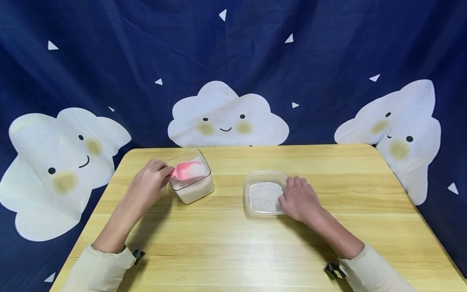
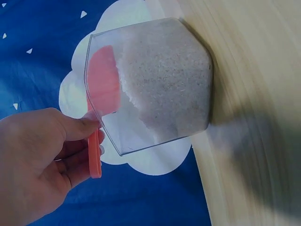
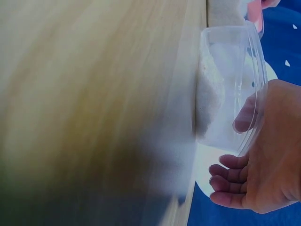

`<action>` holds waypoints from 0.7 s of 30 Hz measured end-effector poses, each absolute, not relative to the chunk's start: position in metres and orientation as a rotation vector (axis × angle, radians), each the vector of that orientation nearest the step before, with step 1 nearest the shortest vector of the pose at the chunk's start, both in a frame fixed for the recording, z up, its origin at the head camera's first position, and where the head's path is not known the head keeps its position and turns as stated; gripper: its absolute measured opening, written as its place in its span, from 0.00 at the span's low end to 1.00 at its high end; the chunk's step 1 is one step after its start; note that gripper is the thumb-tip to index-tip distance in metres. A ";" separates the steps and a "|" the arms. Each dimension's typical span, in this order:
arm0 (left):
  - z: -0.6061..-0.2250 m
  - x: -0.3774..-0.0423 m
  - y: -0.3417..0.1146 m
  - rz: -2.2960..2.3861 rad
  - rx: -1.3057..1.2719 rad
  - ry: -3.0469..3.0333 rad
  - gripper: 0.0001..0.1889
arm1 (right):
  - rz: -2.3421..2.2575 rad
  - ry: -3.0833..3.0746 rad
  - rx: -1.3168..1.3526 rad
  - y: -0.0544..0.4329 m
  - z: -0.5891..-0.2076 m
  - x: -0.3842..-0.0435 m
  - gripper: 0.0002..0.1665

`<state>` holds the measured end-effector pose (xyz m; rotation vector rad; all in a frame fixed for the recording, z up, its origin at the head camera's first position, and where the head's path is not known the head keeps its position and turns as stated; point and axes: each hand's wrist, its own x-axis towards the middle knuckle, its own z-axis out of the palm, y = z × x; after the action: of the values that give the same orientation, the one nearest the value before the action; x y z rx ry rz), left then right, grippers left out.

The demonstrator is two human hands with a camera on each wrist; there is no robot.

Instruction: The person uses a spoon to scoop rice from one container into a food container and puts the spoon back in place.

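Observation:
My left hand (image 1: 150,180) pinches the handle of a pink scoop (image 1: 184,171) between thumb and fingers. The scoop's bowl lies inside the top of a clear square container (image 1: 198,196), with white rice at its front. In the left wrist view, rice (image 2: 164,70) fills much of that container and slopes up one wall. My right hand (image 1: 300,199) grips the right wall of a low clear plastic box (image 1: 251,177), thumb inside the rim and fingers outside. A layer of rice (image 1: 265,197) covers the bottom of the box.
Both containers stand on a light wooden table (image 1: 226,243), the box to the right of the taller container. A dark blue curtain (image 1: 146,40) with smiling clouds hangs behind the table. Each pale sleeve (image 1: 98,267) has a small black device at the wrist.

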<state>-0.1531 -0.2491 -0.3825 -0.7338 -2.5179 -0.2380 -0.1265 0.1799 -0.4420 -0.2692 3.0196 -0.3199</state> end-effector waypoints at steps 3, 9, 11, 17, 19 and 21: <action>-0.384 -0.152 -0.250 -0.263 -0.712 -2.521 0.08 | -0.318 3.018 -0.269 0.180 -0.443 -0.126 0.19; -0.386 -0.152 -0.252 -0.301 -0.696 -2.512 0.08 | -0.316 3.021 -0.260 0.180 -0.444 -0.126 0.19; -0.385 -0.152 -0.252 -0.317 -0.690 -2.511 0.08 | -0.316 3.021 -0.257 0.180 -0.445 -0.126 0.19; -0.383 -0.152 -0.251 -0.348 -0.668 -2.526 0.08 | -0.319 3.022 -0.259 0.180 -0.445 -0.127 0.20; -0.382 -0.153 -0.250 -0.352 -0.664 -2.532 0.08 | -0.317 3.023 -0.261 0.180 -0.445 -0.127 0.20; -0.382 -0.153 -0.250 -0.359 -0.662 -2.537 0.08 | -0.318 3.025 -0.262 0.180 -0.444 -0.127 0.19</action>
<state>-0.1531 -0.2501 -0.3818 -0.6623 -2.5369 -0.3590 -0.1268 0.1796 -0.4441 -0.2619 3.0251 -0.3182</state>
